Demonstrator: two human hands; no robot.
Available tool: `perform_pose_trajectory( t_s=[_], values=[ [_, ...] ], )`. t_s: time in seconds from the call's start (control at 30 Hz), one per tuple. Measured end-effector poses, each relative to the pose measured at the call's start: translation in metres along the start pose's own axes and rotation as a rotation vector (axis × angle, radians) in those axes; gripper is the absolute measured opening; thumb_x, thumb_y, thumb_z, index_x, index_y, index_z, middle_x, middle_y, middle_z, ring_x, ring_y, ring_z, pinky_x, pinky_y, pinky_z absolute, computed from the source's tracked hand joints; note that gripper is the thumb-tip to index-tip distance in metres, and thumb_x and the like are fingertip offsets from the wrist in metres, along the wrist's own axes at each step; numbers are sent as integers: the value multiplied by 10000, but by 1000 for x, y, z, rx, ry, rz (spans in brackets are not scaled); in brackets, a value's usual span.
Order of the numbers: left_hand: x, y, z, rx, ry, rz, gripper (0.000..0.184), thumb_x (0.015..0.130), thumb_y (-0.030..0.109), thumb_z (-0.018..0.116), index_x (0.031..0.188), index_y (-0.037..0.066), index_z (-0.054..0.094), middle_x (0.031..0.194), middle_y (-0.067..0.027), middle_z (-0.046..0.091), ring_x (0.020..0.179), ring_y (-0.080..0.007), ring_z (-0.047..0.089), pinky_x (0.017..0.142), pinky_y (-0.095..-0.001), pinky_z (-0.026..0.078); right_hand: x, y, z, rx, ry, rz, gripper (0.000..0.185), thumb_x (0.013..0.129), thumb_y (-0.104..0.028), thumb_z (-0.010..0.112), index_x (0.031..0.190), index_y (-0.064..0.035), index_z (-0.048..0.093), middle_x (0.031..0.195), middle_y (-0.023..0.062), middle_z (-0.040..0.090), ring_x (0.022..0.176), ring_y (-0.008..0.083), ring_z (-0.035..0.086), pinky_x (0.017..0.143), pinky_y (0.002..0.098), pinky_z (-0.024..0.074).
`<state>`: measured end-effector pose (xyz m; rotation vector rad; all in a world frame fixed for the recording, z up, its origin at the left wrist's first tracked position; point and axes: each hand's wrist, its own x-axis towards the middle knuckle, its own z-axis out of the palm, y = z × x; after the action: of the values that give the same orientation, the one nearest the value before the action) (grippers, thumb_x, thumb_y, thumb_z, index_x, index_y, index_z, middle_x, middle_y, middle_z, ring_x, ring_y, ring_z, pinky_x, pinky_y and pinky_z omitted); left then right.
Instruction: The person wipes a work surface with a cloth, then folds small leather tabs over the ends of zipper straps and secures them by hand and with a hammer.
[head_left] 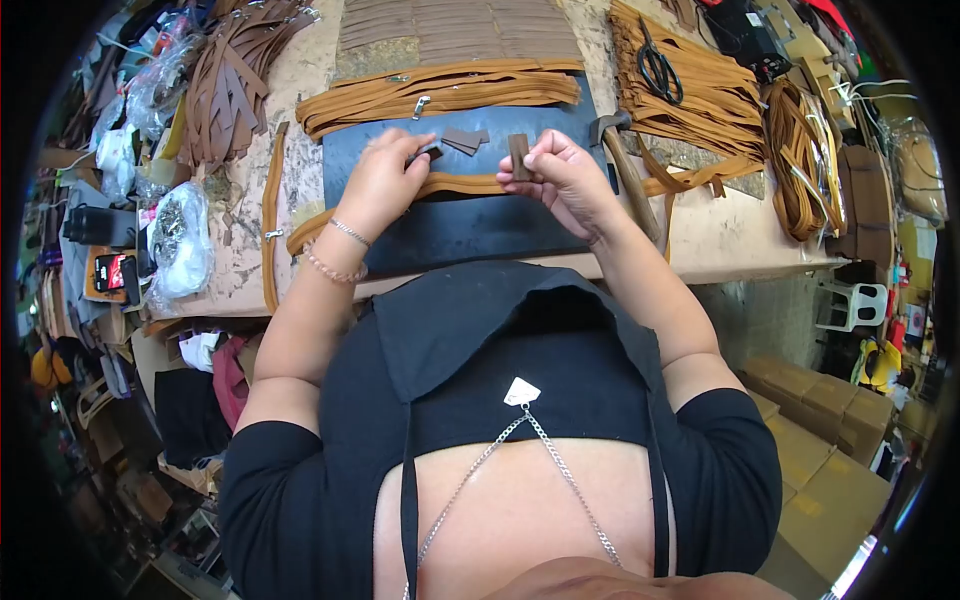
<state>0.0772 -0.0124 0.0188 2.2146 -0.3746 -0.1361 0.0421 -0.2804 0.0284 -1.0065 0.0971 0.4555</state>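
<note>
My right hand (562, 180) pinches a small brown strip piece (519, 158) upright above the black mat (470, 232). On the mat's left part, my left hand (388, 172) has its fingers curled over a small dark piece (432, 153); whether they grip it is hard to tell. Between the hands lie a few small grey-brown pieces (463, 139). A tan zipper strip (462, 184) runs across the mat below them, passing behind my left wrist. Farther back, a bundle of tan zipper strips (470, 88) lies across the mat with a metal slider (421, 106) on it.
A hammer (628, 175) lies right of my right hand. Black scissors (658, 72) rest on tan strips (700, 95) at the back right. Brown strips (232, 85) and a plastic bag (181, 240) are on the left. Cardboard boxes (825, 400) stand below right.
</note>
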Motion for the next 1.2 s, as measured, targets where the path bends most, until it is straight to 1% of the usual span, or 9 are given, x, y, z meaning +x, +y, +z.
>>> perform_pose_trajectory(
  t_s=[0.07,0.1,0.27,0.4,0.5,0.57,0.7,0.77,1.2],
  values=[
    [-2,2,10,609,304,266,351,920,135,707,1270,121,729,1117,-73,661,1034,-289,633,917,-394,522,-4,-1,-10,-76,54,-37,137,985,-84,690,988,-101,554,1062,100,706,952,180,697,874,312,573],
    [-3,5,17,602,297,264,351,920,135,707,1270,121,729,1117,-73,661,1034,-289,633,917,-394,522,-4,1,-23,-152,79,-40,250,945,-53,741,1129,-86,576,1080,72,684,914,127,644,861,270,538],
    [-12,22,65,341,-88,580,373,926,206,709,1292,133,697,1257,-37,648,1089,-273,588,936,-415,505,-15,0,-35,-430,195,-174,536,933,-1,737,1409,-46,493,1045,57,662,905,98,635,841,254,537],
    [-22,10,68,463,-89,605,400,931,241,710,1322,155,694,1290,31,654,1018,-243,573,922,-390,489,-10,14,-58,-435,150,-154,352,955,-22,724,1285,-28,601,993,56,670,936,113,671,844,249,560],
    [-31,3,63,440,-56,597,428,916,226,724,1340,173,693,1301,34,671,1013,-241,570,921,-369,475,-8,22,-65,-665,212,-109,268,946,-59,753,1194,-26,658,958,37,679,895,96,652,819,245,542],
    [-32,4,64,438,-50,589,426,914,221,725,1337,173,694,1306,34,671,1012,-240,571,921,-370,475,-6,26,-55,-1069,304,-267,229,924,-87,786,1127,-38,691,936,18,685,839,85,624,778,245,516],
    [-31,3,64,412,-52,580,406,911,202,724,1315,163,707,1313,31,675,1010,-240,574,922,-373,476,-3,29,-35,-938,299,-284,183,914,-122,800,1063,-47,725,911,0,702,795,81,596,750,249,494],
    [-30,2,65,399,-47,583,399,907,196,726,1303,155,714,1305,30,680,1006,-239,573,919,-371,476,-3,25,-29,-1019,279,-135,153,897,-182,797,959,-49,753,876,55,740,777,150,647,760,308,531],
    [-27,-1,64,364,-36,619,360,889,170,738,1244,109,745,1263,15,699,966,-225,573,877,-350,489,3,24,-25,-1208,297,-115,204,871,-229,794,939,-42,751,870,123,753,802,255,703,755,375,547]
  ],
)
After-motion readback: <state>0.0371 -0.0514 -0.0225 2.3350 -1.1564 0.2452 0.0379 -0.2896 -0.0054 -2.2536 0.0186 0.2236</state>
